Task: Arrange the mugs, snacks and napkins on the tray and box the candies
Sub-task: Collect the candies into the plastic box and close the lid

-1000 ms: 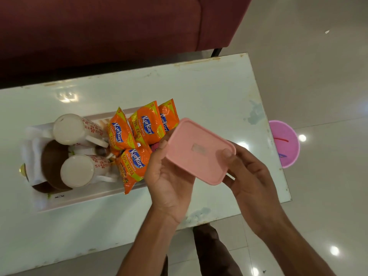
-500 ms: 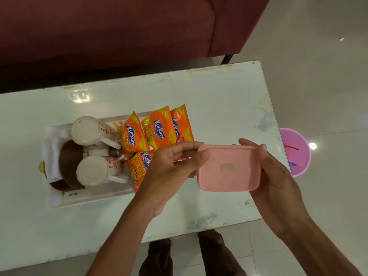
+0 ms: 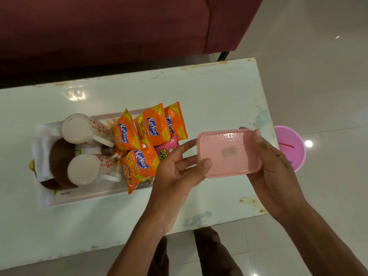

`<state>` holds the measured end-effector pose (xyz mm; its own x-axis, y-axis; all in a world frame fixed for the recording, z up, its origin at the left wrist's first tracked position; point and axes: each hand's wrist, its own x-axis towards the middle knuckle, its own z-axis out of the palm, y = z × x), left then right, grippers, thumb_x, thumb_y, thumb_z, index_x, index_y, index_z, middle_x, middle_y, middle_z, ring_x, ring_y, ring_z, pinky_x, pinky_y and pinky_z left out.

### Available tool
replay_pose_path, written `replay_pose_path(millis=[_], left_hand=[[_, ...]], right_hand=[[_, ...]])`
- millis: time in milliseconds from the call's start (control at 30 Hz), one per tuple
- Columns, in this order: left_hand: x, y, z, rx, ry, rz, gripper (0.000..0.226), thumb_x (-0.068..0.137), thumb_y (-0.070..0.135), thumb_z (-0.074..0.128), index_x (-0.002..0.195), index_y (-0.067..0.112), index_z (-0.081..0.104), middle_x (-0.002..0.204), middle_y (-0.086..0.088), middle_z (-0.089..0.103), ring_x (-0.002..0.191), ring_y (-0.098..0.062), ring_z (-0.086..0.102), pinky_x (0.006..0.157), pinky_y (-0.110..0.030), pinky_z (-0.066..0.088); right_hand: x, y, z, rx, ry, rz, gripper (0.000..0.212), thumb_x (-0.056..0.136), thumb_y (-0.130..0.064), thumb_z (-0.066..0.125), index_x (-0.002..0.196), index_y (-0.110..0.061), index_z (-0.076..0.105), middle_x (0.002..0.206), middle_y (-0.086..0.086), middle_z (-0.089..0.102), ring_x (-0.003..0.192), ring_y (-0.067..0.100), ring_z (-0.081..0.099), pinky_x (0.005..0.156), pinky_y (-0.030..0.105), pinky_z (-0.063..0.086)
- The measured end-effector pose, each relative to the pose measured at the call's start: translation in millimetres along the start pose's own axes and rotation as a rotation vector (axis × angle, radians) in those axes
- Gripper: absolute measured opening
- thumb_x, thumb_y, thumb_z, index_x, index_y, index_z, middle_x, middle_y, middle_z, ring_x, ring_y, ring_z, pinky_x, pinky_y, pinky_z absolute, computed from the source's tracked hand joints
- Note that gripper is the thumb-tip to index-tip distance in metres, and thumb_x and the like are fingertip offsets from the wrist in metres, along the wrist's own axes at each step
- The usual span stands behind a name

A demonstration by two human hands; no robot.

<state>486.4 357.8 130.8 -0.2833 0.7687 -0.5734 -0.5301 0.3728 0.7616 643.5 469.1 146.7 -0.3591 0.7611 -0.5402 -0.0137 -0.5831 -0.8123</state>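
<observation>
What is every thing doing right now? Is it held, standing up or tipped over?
Pink plastic box: held up between left hand and right hand.
Two white patterned mugs: upside down on the white tray.
Orange snack packets: sealed, piled on the tray beside the mugs.
Pink snack packet: partly under the orange ones.

The pink box point(image 3: 229, 154) hides its inside; the left hand point(image 3: 175, 176) covers part of a pink packet point(image 3: 167, 149).
</observation>
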Motion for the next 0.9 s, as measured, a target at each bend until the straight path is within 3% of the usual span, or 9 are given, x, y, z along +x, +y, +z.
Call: replay_pose_path(millis=[133, 300, 500, 600, 700, 767, 900], left_hand=[[1.6, 3.6, -0.4, -0.085, 0.003, 0.007, 0.055, 0.082, 0.030, 0.076, 0.133, 0.018, 0.059, 0.118, -0.005, 0.075, 0.114, -0.023, 0.070, 0.090, -0.033, 0.058], [0.4, -2.2, 2.9, 0.018, -0.003, 0.018, 0.069, 0.073, 0.036, 0.080, 0.137, 0.020, 0.057, 0.116, -0.002, 0.076, 0.112, -0.020, 0.071, 0.093, -0.039, 0.058], [0.2, -0.9, 0.6, 0.056, -0.045, -0.004, 0.064, 0.077, 0.023, 0.078, 0.137, 0.019, 0.054, 0.112, -0.002, 0.078, 0.110, -0.019, 0.072, 0.096, -0.043, 0.057], [4.1, 5.9, -6.7, 0.133, -0.159, -0.056, 0.081, 0.067, 0.047, 0.087, 0.138, 0.029, 0.052, 0.112, 0.004, 0.077, 0.107, -0.014, 0.072, 0.094, -0.039, 0.058], [9.4, 16.0, -7.3, 0.223, -0.210, -0.081, 0.085, 0.060, 0.077, 0.073, 0.134, 0.037, 0.058, 0.097, 0.015, 0.077, 0.095, -0.002, 0.072, 0.082, -0.028, 0.058], [11.4, 17.9, -3.8, 0.351, -0.207, -0.046, 0.072, 0.069, 0.072, 0.066, 0.130, 0.034, 0.063, 0.093, 0.015, 0.077, 0.091, -0.003, 0.072, 0.077, -0.026, 0.054], [7.1, 4.6, 4.7, 0.361, -0.072, 0.038, 0.062, 0.070, 0.066, 0.069, 0.117, 0.027, 0.074, 0.098, 0.008, 0.079, 0.089, -0.009, 0.076, 0.068, -0.027, 0.059]], right_hand=[[-11.1, 4.6, -5.0, 0.024, -0.061, 0.068, 0.033, 0.090, -0.041, 0.064, 0.112, -0.017, 0.073, 0.119, 0.011, 0.070, 0.114, 0.026, 0.065, 0.089, 0.033, 0.055], [-15.1, 11.8, -0.9, -0.022, 0.074, 0.044, 0.035, 0.081, -0.042, 0.070, 0.099, -0.014, 0.077, 0.107, 0.011, 0.075, 0.104, 0.022, 0.070, 0.081, 0.026, 0.057], [-14.1, 14.5, -5.6, -0.102, 0.024, -0.021, 0.032, 0.082, -0.044, 0.070, 0.101, -0.019, 0.077, 0.107, 0.008, 0.075, 0.105, 0.021, 0.070, 0.085, 0.028, 0.056], [-11.8, 7.6, -18.4, -0.171, -0.056, -0.053, 0.035, 0.082, -0.046, 0.070, 0.099, -0.016, 0.077, 0.107, 0.009, 0.074, 0.106, 0.024, 0.069, 0.087, 0.029, 0.055], [-10.0, -3.3, -26.6, -0.411, -0.210, -0.013, 0.048, 0.079, -0.059, 0.068, 0.111, -0.024, 0.074, 0.108, 0.004, 0.075, 0.105, 0.019, 0.068, 0.090, 0.034, 0.052], [-10.2, -3.8, -25.3, -0.513, -0.258, 0.007, 0.051, 0.077, -0.063, 0.066, 0.118, -0.032, 0.070, 0.110, -0.002, 0.074, 0.106, 0.015, 0.068, 0.092, 0.036, 0.049], [-17.8, 8.9, -17.3, -0.365, -0.196, 0.051, 0.058, 0.067, -0.064, 0.075, 0.112, -0.027, 0.072, 0.108, 0.004, 0.074, 0.101, 0.023, 0.071, 0.083, 0.037, 0.056]])
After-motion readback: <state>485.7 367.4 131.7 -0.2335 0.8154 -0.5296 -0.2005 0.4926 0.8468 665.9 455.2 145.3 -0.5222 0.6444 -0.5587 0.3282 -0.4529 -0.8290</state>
